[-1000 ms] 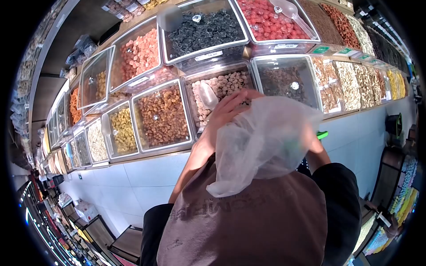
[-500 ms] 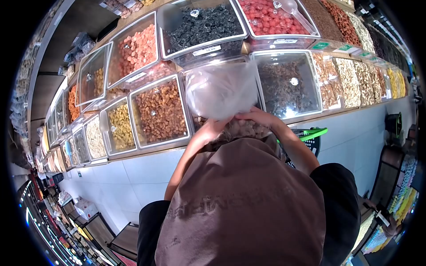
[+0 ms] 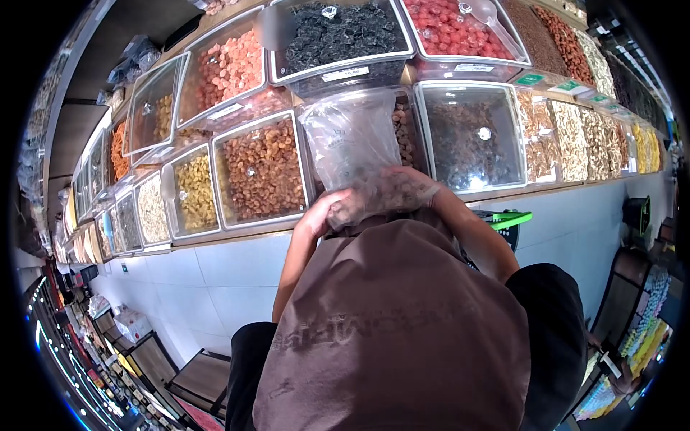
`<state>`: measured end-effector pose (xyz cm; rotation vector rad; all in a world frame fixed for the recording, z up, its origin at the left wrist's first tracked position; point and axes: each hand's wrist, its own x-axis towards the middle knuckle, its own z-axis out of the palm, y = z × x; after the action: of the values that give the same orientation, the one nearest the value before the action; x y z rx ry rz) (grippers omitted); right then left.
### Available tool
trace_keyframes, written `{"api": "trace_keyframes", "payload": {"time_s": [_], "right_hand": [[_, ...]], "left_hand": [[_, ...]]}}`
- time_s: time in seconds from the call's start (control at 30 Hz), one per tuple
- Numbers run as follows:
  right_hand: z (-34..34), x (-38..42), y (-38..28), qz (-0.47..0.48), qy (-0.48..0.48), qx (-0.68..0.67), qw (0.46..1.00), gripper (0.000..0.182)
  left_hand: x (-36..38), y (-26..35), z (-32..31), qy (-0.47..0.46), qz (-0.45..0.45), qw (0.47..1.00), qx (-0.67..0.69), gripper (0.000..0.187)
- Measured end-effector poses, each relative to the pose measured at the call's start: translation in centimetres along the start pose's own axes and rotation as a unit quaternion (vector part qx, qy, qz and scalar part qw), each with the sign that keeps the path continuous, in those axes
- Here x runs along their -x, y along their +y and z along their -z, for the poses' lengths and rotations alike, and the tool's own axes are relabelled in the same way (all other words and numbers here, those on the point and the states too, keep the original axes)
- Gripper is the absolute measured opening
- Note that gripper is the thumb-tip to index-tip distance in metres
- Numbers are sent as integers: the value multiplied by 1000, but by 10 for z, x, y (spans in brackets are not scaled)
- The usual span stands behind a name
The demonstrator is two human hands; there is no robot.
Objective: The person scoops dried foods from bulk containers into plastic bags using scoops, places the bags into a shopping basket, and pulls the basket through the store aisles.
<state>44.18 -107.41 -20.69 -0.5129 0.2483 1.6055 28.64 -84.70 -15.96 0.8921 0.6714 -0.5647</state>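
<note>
A clear plastic bag (image 3: pixel 351 147) lies between my hands, its loose upper part reaching forward over a bin of brown dried pieces (image 3: pixel 407 133). Brownish lumps, too blurred to name, fill the end of the bag nearest my body. My left hand (image 3: pixel 329 210) is curled around the bag's left side. On the other side, my right hand (image 3: pixel 417 187) grips the filled part, fingers bent over the plastic. Both hands are just in front of the brown apron (image 3: pixel 395 309).
Left of the bag is a lidded bin of amber raisins (image 3: pixel 260 176); to its right, a lidded bin of dark dried pieces (image 3: pixel 471 147). Behind stand bins of black dried fruit (image 3: pixel 334 36) and red fruit (image 3: pixel 460 32). A green handle (image 3: pixel 512 218) shows beside my right forearm.
The bag's upper part has straightened and flattened forward, and its filled end shows more plainly. My hands have moved apart, the left one lower and further left. The view has shifted slightly.
</note>
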Motion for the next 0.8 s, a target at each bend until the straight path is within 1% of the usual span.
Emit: {"api": "trace_keyframes", "payload": {"time_s": [0.03,0.07,0.1,0.17,0.2,0.23,0.3,0.33,0.4,0.43,0.47,0.5,0.53,0.57,0.6,0.63,0.67,0.7,0.73,0.77,0.8], "right_hand": [[2,3,-2,62,-31,138,988,33],[3,5,-2,123,-60,272,953,33],[-5,6,-1,123,-59,273,952,33],[-21,7,1,177,-12,338,924,34],[-16,2,2,175,-10,338,925,34],[-8,-5,3,173,-66,303,935,34],[6,-9,2,170,-119,267,941,35],[13,-2,0,112,-130,131,976,36],[20,5,1,52,-136,-10,989,37],[14,10,0,59,-101,-27,993,39],[10,14,1,66,-65,-44,995,42],[9,14,5,66,-63,-44,995,42],[9,11,9,88,12,-74,993,43],[9,9,12,109,86,-104,985,44],[9,6,11,108,86,-103,985,44],[9,2,10,111,141,-61,982,46],[10,-1,10,114,195,-20,974,47],[9,-1,12,112,193,-19,975,47],[8,-1,11,119,219,15,968,48],[8,-2,9,127,244,50,960,48],[12,-4,9,126,242,53,961,48]], "left_hand": [[2,2,-2,24,4,999,22,45],[2,3,-3,47,8,998,44,44],[0,1,-1,46,8,998,45,44],[-6,-3,5,-1,19,991,134,47],[-5,-3,1,-2,20,990,136,47],[-2,-1,-7,-3,7,987,163,49],[1,4,-24,-2,-11,978,208,54],[-1,2,-24,-4,-11,978,209,54],[-10,-3,-19,-35,-29,974,221,53],[-17,-8,-10,-37,-29,974,222,53],[-26,-14,2,-60,-21,974,218,53],[-28,-14,4,-83,-14,973,213,52],[-29,-16,4,-84,-15,973,214,52],[-30,-17,5,-53,-28,977,204,51],[-30,-17,4,-20,-42,980,193,51],[-31,-18,5,-20,-44,980,194,51],[-33,-21,7,44,-58,985,159,48],[-35,-24,11,110,-72,984,123,47],[-40,-26,14,111,-76,983,124,47],[-46,-27,15,155,-115,978,75,46],[-52,-31,19,198,-151,968,28,46]]}}
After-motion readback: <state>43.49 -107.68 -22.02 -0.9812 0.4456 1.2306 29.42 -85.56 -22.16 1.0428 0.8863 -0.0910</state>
